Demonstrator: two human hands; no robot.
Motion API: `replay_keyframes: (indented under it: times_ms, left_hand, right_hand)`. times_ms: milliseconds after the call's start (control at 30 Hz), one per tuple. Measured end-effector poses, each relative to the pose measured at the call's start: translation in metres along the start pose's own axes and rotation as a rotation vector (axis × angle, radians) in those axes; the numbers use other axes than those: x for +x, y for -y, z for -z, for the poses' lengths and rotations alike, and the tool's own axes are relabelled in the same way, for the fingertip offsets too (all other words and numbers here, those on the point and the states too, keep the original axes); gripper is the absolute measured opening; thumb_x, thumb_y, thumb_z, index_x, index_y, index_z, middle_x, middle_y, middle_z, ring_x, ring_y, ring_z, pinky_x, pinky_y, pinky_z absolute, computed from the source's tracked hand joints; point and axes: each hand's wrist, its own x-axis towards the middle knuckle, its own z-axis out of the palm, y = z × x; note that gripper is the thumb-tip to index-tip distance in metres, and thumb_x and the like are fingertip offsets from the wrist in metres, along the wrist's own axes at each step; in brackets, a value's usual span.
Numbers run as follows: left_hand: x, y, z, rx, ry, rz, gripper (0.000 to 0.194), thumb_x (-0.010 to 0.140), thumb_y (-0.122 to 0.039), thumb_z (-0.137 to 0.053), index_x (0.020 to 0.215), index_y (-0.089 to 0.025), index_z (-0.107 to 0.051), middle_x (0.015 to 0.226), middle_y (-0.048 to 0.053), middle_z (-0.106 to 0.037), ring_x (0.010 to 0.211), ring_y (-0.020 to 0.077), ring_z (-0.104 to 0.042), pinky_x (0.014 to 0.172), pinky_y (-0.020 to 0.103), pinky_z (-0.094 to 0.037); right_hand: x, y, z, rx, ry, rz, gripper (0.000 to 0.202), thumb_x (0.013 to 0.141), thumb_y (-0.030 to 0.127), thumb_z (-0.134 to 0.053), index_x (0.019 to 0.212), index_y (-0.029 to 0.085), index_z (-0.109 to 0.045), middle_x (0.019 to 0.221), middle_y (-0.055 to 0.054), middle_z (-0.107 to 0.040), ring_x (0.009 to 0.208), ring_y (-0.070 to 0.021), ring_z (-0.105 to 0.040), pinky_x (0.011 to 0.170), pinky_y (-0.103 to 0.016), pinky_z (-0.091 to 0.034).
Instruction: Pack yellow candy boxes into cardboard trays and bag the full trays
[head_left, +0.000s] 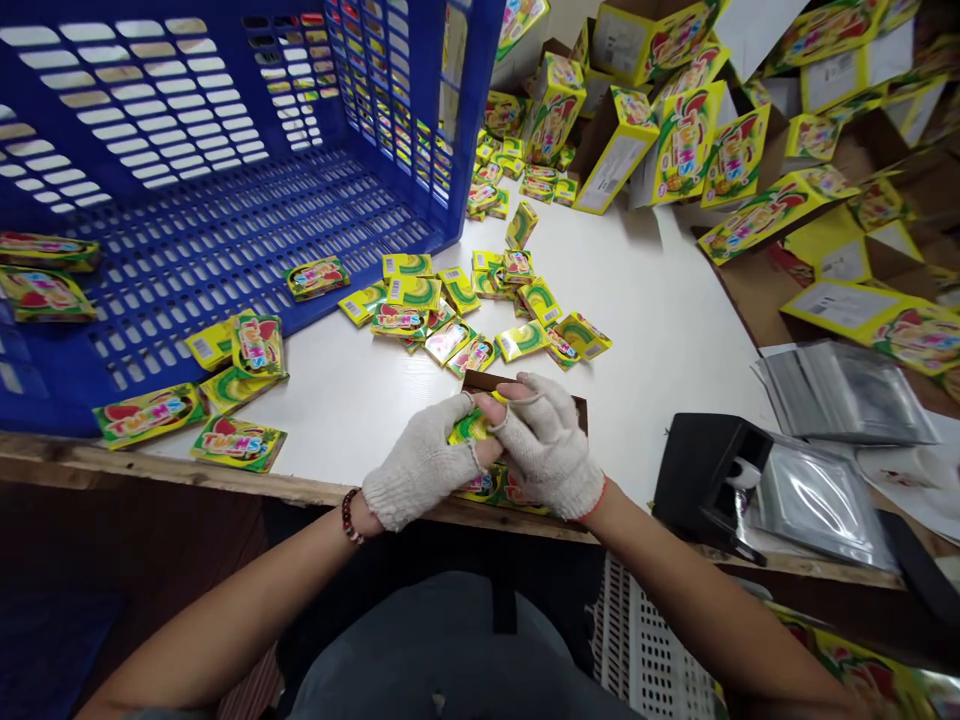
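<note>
My left hand (431, 462), in a white fingerless knit glove, has its thumb and fingers closed on a small yellow-green candy box (466, 428). My right hand (553, 445), gloved the same way, curls its fingers over that candy box from the right. Both hands are above an open display box (480, 381) at the table's front edge; brown inner flaps show behind the fingers, and its printed front is partly covered. What lies deeper in it is hidden. Beyond the hands is a loose pile of small candy boxes (412, 292).
A blue plastic crate (262, 230) lies on its side at the left, with candy boxes in and before it. Standing display boxes (686, 140) crowd the back right. A black tape dispenser (709, 485) and clear plastic sleeves (817, 500) are on the right of the white table (637, 310).
</note>
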Motion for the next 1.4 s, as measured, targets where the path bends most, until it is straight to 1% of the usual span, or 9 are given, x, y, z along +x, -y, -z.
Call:
replay_keyframes:
  times_ms: [100,200,400,600,900,1000,1067,1200,1400]
  left_hand:
    - [0.003,-0.005,-0.002,-0.107,0.035,-0.015,0.045,0.095,-0.049,-0.039,0.114,-0.015,-0.062,0.096,0.008,-0.070,0.084,0.0213,-0.066,0.075,0.036,-0.056]
    - [0.004,-0.001,-0.010,0.234,-0.018,-0.069,0.039,0.096,-0.040,-0.039,0.108,-0.012,-0.064,0.100,0.012,-0.068,0.093,0.0241,-0.064,0.086,0.041,-0.053]
    - [0.004,0.009,-0.053,0.928,0.443,-0.154,0.030,0.090,-0.030,-0.049,0.100,-0.011,-0.069,0.109,0.018,-0.067,0.104,0.0325,-0.061,0.089,0.049,-0.050]
    - [0.003,0.013,-0.061,1.020,0.480,-0.108,0.040,0.091,-0.043,-0.050,0.106,-0.012,-0.072,0.120,0.019,-0.066,0.117,0.0349,-0.057,0.092,0.050,-0.049]
    - [0.000,0.011,-0.061,0.978,0.491,-0.139,0.036,0.092,-0.038,-0.049,0.102,-0.011,-0.070,0.113,0.019,-0.066,0.107,0.0331,-0.061,0.084,0.046,-0.052]
    - [0.011,0.008,-0.043,0.845,0.414,-0.278,0.025,0.093,-0.034,-0.049,0.099,-0.016,-0.066,0.111,0.012,-0.064,0.096,0.0240,-0.062,0.082,0.038,-0.053]
    - [0.029,0.010,-0.020,0.798,0.208,-0.324,0.018,0.093,-0.029,-0.050,0.097,-0.017,-0.063,0.110,0.009,-0.063,0.097,0.0216,-0.060,0.086,0.036,-0.051]
    - [0.077,0.032,0.044,1.017,-0.276,-0.026,0.023,0.083,-0.021,-0.060,0.105,-0.014,-0.059,0.117,0.013,-0.056,0.104,0.0265,-0.054,0.090,0.042,-0.047]
    - [0.102,0.074,0.104,1.065,-0.250,0.003,0.023,0.078,-0.014,-0.061,0.101,-0.012,-0.062,0.093,0.009,-0.060,0.087,0.0239,-0.055,0.082,0.043,-0.046]
  right_hand:
    - [0.012,-0.019,0.026,-0.034,0.146,-0.057,0.036,0.094,0.020,-0.047,0.124,0.023,-0.067,0.103,-0.013,-0.069,0.100,-0.0291,-0.062,0.088,-0.046,-0.048]
    - [0.018,-0.047,0.046,-0.005,0.396,-0.200,0.032,0.089,0.013,-0.046,0.112,0.018,-0.069,0.099,-0.010,-0.068,0.094,-0.0236,-0.062,0.080,-0.036,-0.047]
    - [0.024,-0.049,0.023,-0.259,0.892,-0.442,0.031,0.091,0.010,-0.044,0.114,0.015,-0.065,0.108,-0.016,-0.071,0.091,-0.0261,-0.069,0.069,-0.032,-0.046]
    - [0.023,-0.035,-0.016,-0.349,0.883,-0.508,0.030,0.092,0.007,-0.042,0.114,0.009,-0.064,0.106,-0.021,-0.070,0.099,-0.0325,-0.071,0.075,-0.041,-0.055]
    - [-0.010,-0.032,-0.033,-0.391,0.818,-0.401,0.039,0.097,0.008,-0.031,0.120,0.009,-0.063,0.117,-0.022,-0.059,0.102,-0.0281,-0.063,0.074,-0.036,-0.057]
    - [-0.006,-0.029,-0.035,-0.321,0.916,-0.429,0.040,0.096,0.008,-0.031,0.119,0.010,-0.064,0.118,-0.022,-0.057,0.101,-0.0282,-0.063,0.071,-0.036,-0.057]
    - [-0.002,-0.029,-0.033,-0.303,0.948,-0.442,0.040,0.095,0.008,-0.034,0.123,0.012,-0.063,0.126,-0.022,-0.053,0.103,-0.0287,-0.063,0.072,-0.037,-0.057]
    - [0.004,-0.033,-0.028,-0.243,1.011,-0.449,0.041,0.091,0.005,-0.041,0.126,0.014,-0.061,0.137,-0.021,-0.047,0.107,-0.0306,-0.063,0.079,-0.039,-0.055]
    - [0.007,-0.046,-0.020,-0.066,0.993,-0.453,0.040,0.085,0.011,-0.053,0.123,0.018,-0.063,0.132,-0.017,-0.055,0.105,-0.0296,-0.064,0.082,-0.037,-0.050]
